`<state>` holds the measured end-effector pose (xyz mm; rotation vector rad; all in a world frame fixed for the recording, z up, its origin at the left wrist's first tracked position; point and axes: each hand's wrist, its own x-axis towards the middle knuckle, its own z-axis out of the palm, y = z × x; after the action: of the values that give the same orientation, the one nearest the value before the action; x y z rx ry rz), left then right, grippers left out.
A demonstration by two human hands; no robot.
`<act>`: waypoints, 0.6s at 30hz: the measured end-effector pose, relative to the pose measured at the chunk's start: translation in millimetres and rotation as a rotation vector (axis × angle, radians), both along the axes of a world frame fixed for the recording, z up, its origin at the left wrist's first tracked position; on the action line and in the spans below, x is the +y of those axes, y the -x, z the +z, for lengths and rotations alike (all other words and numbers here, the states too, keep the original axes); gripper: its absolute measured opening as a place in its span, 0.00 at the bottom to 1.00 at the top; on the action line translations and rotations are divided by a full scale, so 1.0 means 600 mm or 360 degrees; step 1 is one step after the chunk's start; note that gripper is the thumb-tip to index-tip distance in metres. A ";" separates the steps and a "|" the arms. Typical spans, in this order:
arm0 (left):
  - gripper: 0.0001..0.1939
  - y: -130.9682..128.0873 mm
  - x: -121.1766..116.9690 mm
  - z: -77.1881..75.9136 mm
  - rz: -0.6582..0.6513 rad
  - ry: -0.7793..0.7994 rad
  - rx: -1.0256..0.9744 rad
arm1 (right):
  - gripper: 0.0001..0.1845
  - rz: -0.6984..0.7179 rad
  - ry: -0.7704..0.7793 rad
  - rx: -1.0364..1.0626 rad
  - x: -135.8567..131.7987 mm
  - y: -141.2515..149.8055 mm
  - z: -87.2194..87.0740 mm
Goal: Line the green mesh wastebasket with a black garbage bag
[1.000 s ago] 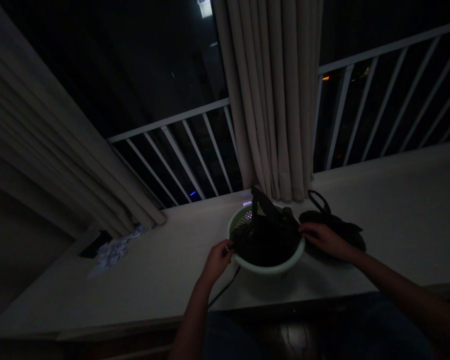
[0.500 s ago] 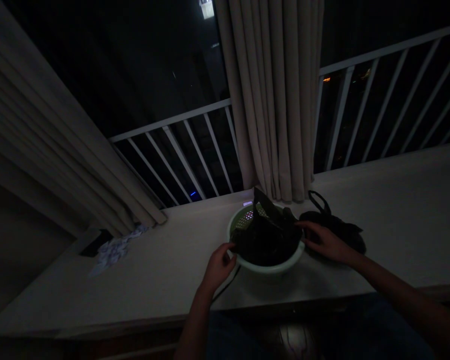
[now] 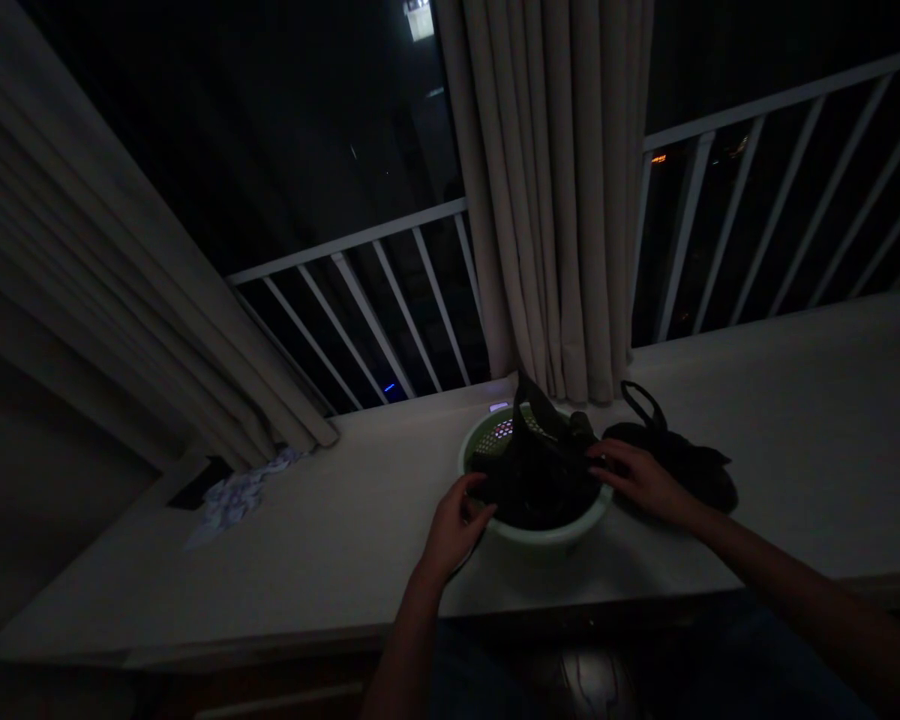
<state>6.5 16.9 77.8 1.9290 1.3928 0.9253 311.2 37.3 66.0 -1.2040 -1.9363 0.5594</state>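
- Head view: I am seeing a green basket (image 3: 547,537) sitting on a pale ledge (image 3: 330,540).
- Dark bundle (image 3: 544,492): lying inside the basket.
- Left hand (image 3: 452,528): curving at the left rim, thumb standing apart from fingers.
- Right hand (image 3: 643,482): reaching over the right rim, touching the bundle; whether pinching, I cannot tell.
- Dark bag (image 3: 694,465): lying just right of the basket.

L forearm (image 3: 412,628) & R forearm (image 3: 772,565) both bare, reaching fwd btw. L one comes up near bottom ctr, L grip (image 3: 450,525) angled inward, fingers bent, thumb apart fr. index. R one slants in fr. lower R, R grip (image 3: 645,482) pointing L, too dark to tell if fingertips pinch tbh.
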 end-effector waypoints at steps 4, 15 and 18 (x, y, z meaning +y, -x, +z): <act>0.14 -0.002 0.003 -0.009 0.0027 0.0011 0.0020 | 0.12 0.0024 -0.0068 0.0036 -0.001 -0.005 -0.007; 0.03 0.003 -0.020 -0.030 0.0076 -0.0178 0.0036 | 0.08 0.0002 -0.0111 -0.0062 -0.025 -0.021 -0.042; 0.04 0.002 -0.028 -0.037 0.0087 -0.0299 0.0037 | 0.06 0.0004 -0.0127 -0.0091 -0.034 -0.023 -0.049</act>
<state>5.5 0.3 55.4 2.0528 1.4220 1.0974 324.9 16.9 36.4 -1.1789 -1.9892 0.4490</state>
